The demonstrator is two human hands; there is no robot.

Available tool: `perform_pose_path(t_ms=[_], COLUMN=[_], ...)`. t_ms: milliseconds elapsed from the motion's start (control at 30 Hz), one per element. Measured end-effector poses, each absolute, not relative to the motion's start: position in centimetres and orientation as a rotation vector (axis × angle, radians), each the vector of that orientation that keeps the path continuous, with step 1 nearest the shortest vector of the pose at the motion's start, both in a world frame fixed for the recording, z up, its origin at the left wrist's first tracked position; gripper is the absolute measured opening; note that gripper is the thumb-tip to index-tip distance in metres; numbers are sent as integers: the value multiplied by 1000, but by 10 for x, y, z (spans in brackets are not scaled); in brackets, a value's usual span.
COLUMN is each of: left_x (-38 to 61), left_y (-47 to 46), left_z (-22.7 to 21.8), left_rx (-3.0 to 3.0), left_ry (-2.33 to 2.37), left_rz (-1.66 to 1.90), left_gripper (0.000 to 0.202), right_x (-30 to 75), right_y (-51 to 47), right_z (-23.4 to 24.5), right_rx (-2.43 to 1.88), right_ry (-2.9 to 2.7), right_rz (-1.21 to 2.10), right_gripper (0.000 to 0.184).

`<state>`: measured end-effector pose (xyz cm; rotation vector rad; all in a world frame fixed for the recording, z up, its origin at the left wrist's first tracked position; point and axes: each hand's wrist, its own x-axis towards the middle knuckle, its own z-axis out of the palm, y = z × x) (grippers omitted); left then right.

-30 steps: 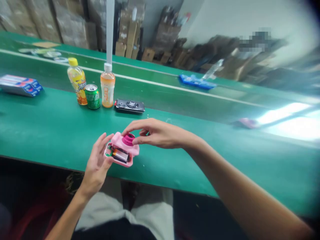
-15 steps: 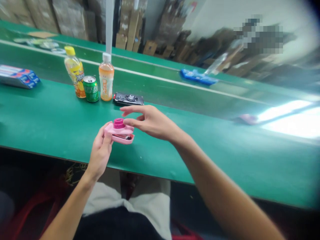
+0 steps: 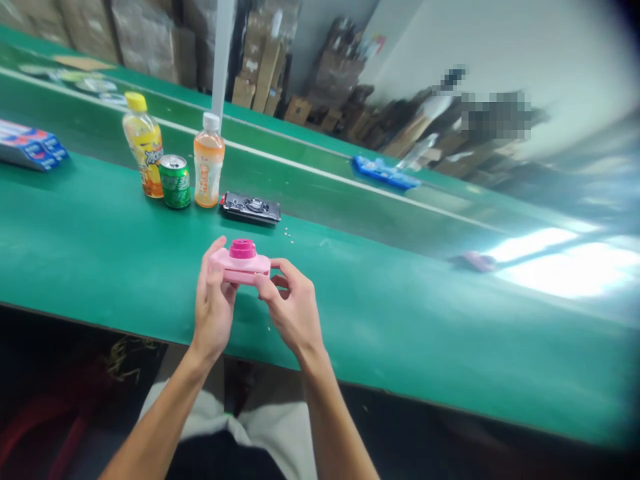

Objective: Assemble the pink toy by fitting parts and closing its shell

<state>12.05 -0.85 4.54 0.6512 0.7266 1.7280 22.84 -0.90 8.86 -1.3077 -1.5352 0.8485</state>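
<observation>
Pink toy camera with magenta lens, clamped between left hand and right hand over the green table, near a black handheld device and orange-drink bottle.

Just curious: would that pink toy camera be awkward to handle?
The pink toy camera is probably stiff: its plastic shell keeps its shape between the left hand and right hand. It likely feels light, being small plastic. Its flat body seems unlikely to roll, though the raised magenta lens might make it tip.
</observation>
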Motion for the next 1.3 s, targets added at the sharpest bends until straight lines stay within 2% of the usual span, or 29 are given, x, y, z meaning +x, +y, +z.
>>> perform_pose_path(t_ms=[267, 467, 667, 800, 967, 1300], left_x=[132, 131, 133, 136, 139, 135], left_y=[-9, -12, -13, -10, -7, -8], left_z=[47, 53, 54, 53, 45, 34], left_rx=[497, 393, 326, 346, 310, 450], left_ry=[609, 497, 532, 567, 607, 650], left_rz=[1699, 1666, 1675, 1674, 1673, 1711], left_gripper=[50, 34, 27, 28, 31, 34], right_x=[231, 234, 235, 234, 235, 230], right_y=[-11, -13, -12, -11, -11, -10], right_z=[82, 77, 76, 68, 57, 36], right_rx=[-1298, -1296, -1209, -1214, -1193, -1075], right_ry=[-1580, -1583, -1653, -1609, -1607, -1428], right_rz=[682, 649, 698, 691, 584, 727], right_gripper=[26, 25, 22, 27, 23, 17])
